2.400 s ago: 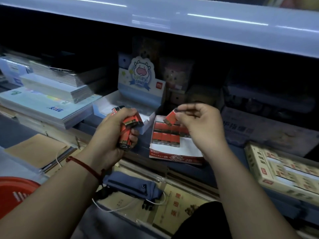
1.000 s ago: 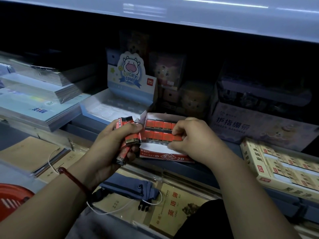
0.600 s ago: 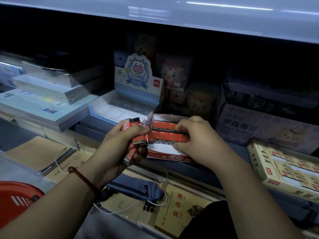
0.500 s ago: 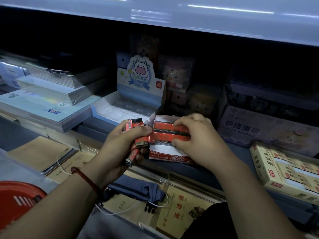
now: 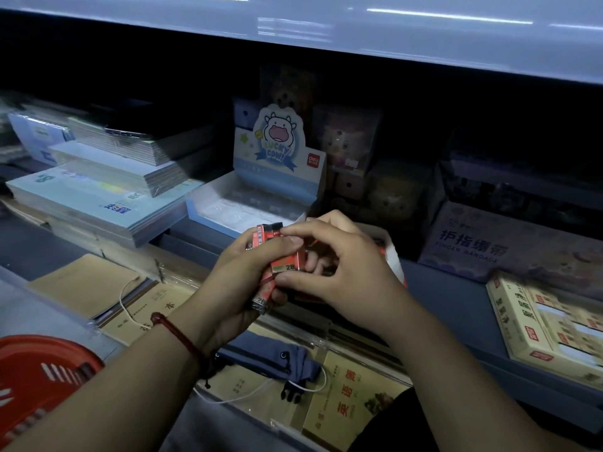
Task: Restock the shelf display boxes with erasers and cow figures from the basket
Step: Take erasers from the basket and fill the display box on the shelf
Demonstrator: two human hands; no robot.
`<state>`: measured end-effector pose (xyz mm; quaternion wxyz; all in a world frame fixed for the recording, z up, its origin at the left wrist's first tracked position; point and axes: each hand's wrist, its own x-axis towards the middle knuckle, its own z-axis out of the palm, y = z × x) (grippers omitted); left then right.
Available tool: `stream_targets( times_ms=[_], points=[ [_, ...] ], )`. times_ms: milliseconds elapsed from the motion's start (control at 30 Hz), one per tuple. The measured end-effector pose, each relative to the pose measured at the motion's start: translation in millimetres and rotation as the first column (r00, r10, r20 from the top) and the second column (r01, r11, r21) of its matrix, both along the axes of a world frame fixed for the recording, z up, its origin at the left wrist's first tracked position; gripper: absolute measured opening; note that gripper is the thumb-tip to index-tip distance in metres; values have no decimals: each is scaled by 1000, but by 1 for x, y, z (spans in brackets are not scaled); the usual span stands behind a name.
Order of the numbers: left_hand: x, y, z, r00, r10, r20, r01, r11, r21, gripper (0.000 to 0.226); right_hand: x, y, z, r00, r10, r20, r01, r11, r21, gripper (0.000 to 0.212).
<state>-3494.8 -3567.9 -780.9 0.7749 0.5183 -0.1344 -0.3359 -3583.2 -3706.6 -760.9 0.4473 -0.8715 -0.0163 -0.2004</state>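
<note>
Red erasers [image 5: 286, 260] (marked 2B) gripped by left hand [image 5: 236, 285], pinched by right hand [image 5: 354, 272].

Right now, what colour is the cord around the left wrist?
The cord is dark red; the head view shows it.

A pale shelf edge [image 5: 359, 31] is seen across the top, and the recess beneath it is left in deep shadow. At the left, a broad stack of pale blue pads [image 5: 98, 207] is topped by a smaller stack [image 5: 124, 168]. Below these, brown exercise books [image 5: 88, 282] are laid flat, and a white cord [image 5: 125, 305] is looped over them. A dark blue pouch [image 5: 270, 357] is laid on the lower tier, just beside a book printed with red characters [image 5: 352, 409]. At the right, a purple box lettered FINGER BANDAGE [image 5: 489, 246] is set behind a beige carton [image 5: 548, 324] marked with red labels. Dim boxes with bear-like faces [image 5: 346, 138] are stacked at the back.
</note>
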Motion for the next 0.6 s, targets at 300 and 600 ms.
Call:
stream_targets(
  times_ms=[300,600],
  points=[
    [1,3,4,985,-140,-98,138,990,-28,41,5,-5,-2,999,37,-23,-32,980,198,35],
    [2,1,4,976,-140,-167,132,989,-59,32,2,-4,-2,999,42,-14,-38,980,195,38]
  ],
)
